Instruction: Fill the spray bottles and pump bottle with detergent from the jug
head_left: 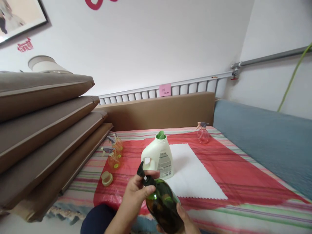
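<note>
Your left hand (136, 191) pinches the collar of the black pump (148, 181) on the dark bottle (165, 208), and your right hand (187, 222) wraps the bottle's lower part, so it sits tilted between them. If either hold loosens on the smooth sides, it could slip; pressing the pump might squirt liquid, though you cannot tell how full it is.

Leftmost, the stacked cushions (56, 100) could slide onto the striped cloth (258, 213) if knocked. The round cap (106, 178) could roll if nudged, and the spray bottles (114, 162) just beyond could tip. The jug (158, 156) stands upright behind the pump, its green spout uncovered; a stray elbow might spill it onto the white mat (195, 178). Farther right, the pink spray bottle (203, 136) stands well apart, likely safe.
</note>
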`<state>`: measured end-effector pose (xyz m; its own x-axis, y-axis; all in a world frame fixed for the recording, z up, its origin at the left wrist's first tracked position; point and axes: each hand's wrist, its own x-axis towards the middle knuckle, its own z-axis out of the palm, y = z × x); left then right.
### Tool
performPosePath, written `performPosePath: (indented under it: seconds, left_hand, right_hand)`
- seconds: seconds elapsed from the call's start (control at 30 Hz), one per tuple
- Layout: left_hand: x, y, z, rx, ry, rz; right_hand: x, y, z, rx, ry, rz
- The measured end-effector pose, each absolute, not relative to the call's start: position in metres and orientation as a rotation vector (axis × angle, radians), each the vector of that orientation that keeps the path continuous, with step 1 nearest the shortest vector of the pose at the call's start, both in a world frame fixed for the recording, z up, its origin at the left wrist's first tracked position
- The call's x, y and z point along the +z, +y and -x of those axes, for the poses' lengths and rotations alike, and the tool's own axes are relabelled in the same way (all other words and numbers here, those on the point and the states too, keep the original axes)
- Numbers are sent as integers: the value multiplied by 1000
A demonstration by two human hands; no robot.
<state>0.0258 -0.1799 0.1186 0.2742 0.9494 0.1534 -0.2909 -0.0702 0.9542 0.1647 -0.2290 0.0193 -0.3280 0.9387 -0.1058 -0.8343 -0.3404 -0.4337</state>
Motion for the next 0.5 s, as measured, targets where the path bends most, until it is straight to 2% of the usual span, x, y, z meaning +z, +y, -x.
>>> performPosePath:
  seconds: [0.27,0.5]
  left_hand:
    - [135,-183,-24,1706,718,-1117]
    - [143,-188,-22,1628,692,-1299]
  right_hand:
    - [22,-230,-165,1887,-268,445]
    - [20,-230,-167,1904,-249,411]
